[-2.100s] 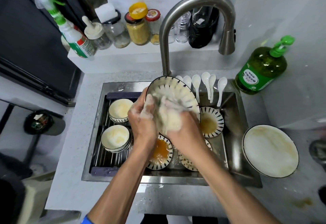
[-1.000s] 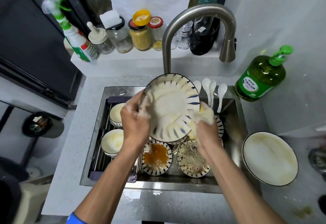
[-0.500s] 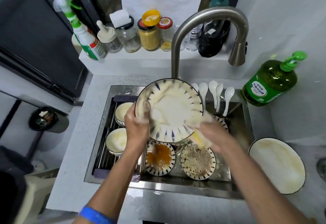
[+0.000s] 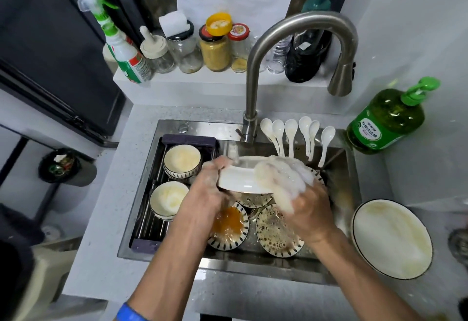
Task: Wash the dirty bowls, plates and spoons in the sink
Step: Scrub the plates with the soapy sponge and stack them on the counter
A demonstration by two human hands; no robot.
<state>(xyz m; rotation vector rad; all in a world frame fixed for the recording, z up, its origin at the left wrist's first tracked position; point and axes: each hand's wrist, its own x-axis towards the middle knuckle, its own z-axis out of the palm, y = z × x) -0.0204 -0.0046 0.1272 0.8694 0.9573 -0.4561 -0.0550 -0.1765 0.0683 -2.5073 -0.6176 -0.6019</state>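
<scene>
**Scrubbing a plate above the sink**

Holding: left hand (image 4: 211, 189) grips the left rim of a white plate (image 4: 238, 180), fingers curled round the edge; plate held over the sink (image 4: 336, 163), underside facing the camera.
Right hand (image 4: 307, 209) clutches a soapy cloth (image 4: 278, 179), pressed against the plate's right side.
Sink floor: bowl with orange residue (image 4: 229, 222); bowl with brown foam (image 4: 274, 232), just beside it.
Rack (image 4: 152, 222), left part of sink: two cream bowls (image 4: 181, 160), (image 4: 169, 198).
Back rim: six white spoons (image 4: 291, 131) leaning in a row beside the tap (image 4: 255, 67).
Bench, right: large stained plate (image 4: 391, 238); green soap bottle (image 4: 386, 120) behind it.
</scene>
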